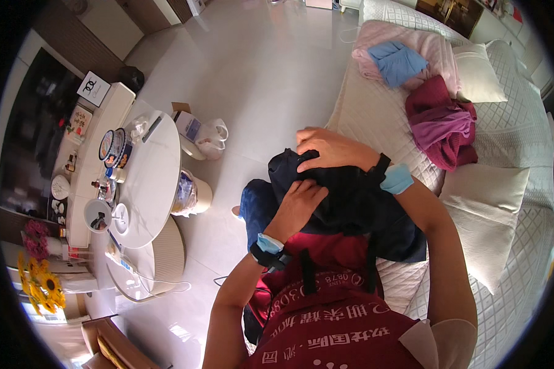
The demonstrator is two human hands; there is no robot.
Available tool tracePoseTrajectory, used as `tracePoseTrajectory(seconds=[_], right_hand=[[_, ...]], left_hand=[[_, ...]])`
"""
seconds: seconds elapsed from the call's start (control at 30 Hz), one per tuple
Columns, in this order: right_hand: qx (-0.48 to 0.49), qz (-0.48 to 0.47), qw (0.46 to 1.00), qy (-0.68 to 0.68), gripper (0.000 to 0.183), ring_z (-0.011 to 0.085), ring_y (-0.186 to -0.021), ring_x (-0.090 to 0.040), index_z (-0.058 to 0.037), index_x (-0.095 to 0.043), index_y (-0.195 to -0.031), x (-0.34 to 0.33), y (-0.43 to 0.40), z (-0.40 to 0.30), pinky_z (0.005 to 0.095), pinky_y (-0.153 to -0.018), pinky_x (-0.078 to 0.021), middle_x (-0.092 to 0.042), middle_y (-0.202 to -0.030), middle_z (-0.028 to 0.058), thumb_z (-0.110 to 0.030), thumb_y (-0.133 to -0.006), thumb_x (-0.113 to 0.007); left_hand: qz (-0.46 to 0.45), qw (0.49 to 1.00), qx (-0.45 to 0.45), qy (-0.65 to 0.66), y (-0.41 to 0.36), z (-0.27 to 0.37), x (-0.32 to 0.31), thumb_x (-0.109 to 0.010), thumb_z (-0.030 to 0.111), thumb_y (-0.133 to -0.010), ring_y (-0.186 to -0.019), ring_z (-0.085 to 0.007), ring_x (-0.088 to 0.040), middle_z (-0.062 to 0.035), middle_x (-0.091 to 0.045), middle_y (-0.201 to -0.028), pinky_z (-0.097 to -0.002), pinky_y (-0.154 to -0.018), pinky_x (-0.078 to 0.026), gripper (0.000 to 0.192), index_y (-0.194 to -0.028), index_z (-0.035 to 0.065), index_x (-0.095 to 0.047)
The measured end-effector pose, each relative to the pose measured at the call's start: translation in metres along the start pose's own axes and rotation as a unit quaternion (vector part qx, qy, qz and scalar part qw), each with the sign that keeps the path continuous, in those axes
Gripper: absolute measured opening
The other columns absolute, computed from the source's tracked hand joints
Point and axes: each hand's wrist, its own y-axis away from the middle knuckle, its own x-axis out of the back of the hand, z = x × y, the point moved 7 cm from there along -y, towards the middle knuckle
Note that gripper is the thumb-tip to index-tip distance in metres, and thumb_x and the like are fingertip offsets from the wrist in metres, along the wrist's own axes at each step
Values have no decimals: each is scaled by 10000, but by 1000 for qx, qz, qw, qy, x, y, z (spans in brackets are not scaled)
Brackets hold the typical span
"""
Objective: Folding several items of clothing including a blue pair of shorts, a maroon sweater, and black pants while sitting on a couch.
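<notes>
A dark navy or black cloth garment (351,203) lies bunched across my lap, spilling over my right side towards the sofa. My left hand (299,205) pinches its fabric with bent fingers near the middle. Just beyond, my right hand (334,150) grips a gathered fold at the garment's far edge, thumb below and fingers curled over. Both wrists carry black straps and light blue bands. Under the cloth, a leg in blue jeans (255,207) and a red apron (323,318) with white writing show. The garment's exact kind is hard to tell.
The sofa with a quilted cover (367,104) runs along my right. On it are a folded blue cloth (397,62), a pink blanket (392,34), a crumpled maroon garment (431,110) and cushions (487,217). A white oval table (154,184) and a waste bin (203,193) stand left.
</notes>
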Motion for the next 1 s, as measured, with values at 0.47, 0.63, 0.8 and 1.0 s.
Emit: tracePoseTrajectory(seconds=[0.47,0.63,0.8,1.0], right_hand=[[-372,67,926,-14,388,358,-716,-663,-30,-588,-815,-90,130,-7,450,-604,-493,-662,-751,150,-372,-849,-769],[-378,103,920,-35,351,353,-680,-649,-32,-548,-793,-89,133,-18,445,-580,-473,-634,-710,147,-301,-831,-770],[-358,78,925,-98,294,319,-603,-589,-9,-518,-757,-78,118,-39,404,-565,-442,-583,-657,150,-207,-822,-726],[-349,100,920,-149,306,217,-563,-485,-1,-467,-766,-53,124,-49,376,-567,-406,-505,-634,122,-170,-846,-710]], left_hand=[[80,917,267,284,15,-65,-39,-631,69,-944,-756,-400,-660,-201,-637,-779,-430,-655,-498,84,-959,8,-576],[49,976,190,98,3,-41,-26,-630,47,-893,-929,-386,-605,-171,-592,-953,-456,-780,-488,75,-939,28,-573],[44,973,211,-84,-1,-68,-31,-637,61,-874,-988,-368,-589,-158,-578,-1004,-481,-817,-467,102,-940,23,-568],[41,970,233,-50,-17,-72,-12,-646,53,-881,-1016,-364,-575,-147,-579,-1028,-493,-871,-447,93,-948,33,-584]])
